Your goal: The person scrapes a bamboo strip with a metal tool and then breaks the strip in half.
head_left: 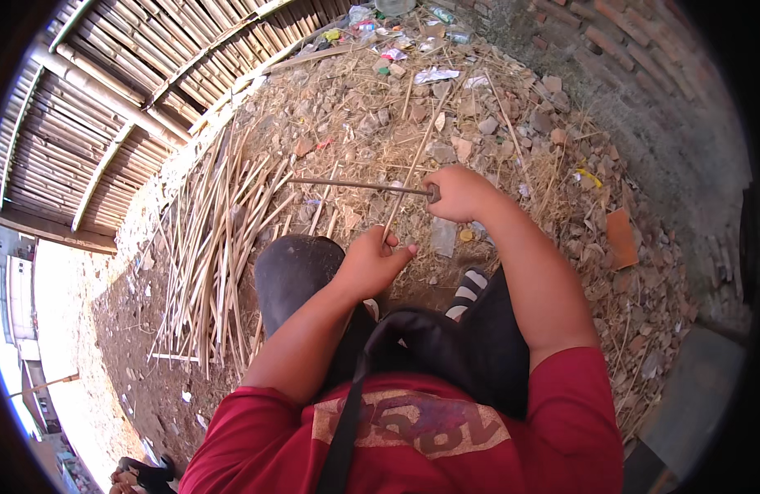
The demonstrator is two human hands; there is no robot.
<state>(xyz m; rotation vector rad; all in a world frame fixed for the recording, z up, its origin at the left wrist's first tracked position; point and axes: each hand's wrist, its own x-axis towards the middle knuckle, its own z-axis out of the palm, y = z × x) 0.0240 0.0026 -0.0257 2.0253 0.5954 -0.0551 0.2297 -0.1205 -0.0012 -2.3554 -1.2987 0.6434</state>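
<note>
- Right of the stick pile (219,247), here was the pale strip (421,151), my left hand (371,259) on its near end, fingers narrowed around it; that low hold seemed meant to leave the far length free.
- And my right hand (462,195), farther from the pile, had its fingers closed on the butt of a thin dark tool (347,184)!
- The tool pointed back toward the pile, crossing the strip, probably so the two could meet squarely; whether they touched, I couldn't tell.
- My left knee (297,272) stood between pile and hands, likely limiting any low sweep that way.
- Rubble (487,125) lay right of the pile, an orange slab (620,239) farther right.
- Beyond the pile rose a bamboo screen (149,41); well right of it, a brick wall (643,45).
</note>
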